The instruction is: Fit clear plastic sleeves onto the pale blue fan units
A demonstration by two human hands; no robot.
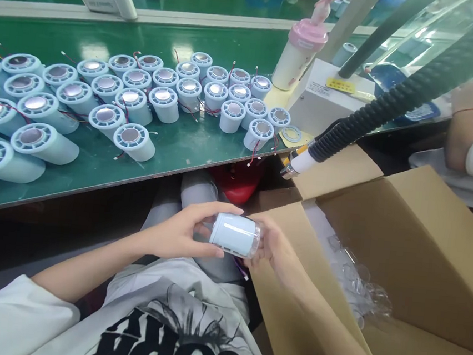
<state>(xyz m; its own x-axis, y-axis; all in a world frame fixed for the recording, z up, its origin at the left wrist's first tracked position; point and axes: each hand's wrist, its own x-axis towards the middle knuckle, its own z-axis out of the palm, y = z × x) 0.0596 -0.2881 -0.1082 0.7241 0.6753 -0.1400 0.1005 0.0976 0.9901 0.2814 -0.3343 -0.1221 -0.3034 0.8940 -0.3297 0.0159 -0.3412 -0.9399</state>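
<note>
Between my two hands, above my lap, is a light blue cylinder [233, 234] lying on its side, with a clear plastic sleeve [256, 241] around its right end. My left hand [187, 228] grips the cylinder's left end, thumb and fingers on opposite sides. The fingers of my right hand [274, 245] close on the clear sleeve at the other end, partly hidden behind it. Ahead on the green bench [181, 144] stand several similar blue cylinders [135, 141], with silvery discs in their tops and thin red and black wires.
An open cardboard box [434, 252] at my right holds several clear plastic sleeves [359, 290]. A black corrugated hose [364, 111] slants down over it. A white and pink bottle [298, 55] stands beside a white device [328, 94]. Another person's arm [471, 122] shows at far right.
</note>
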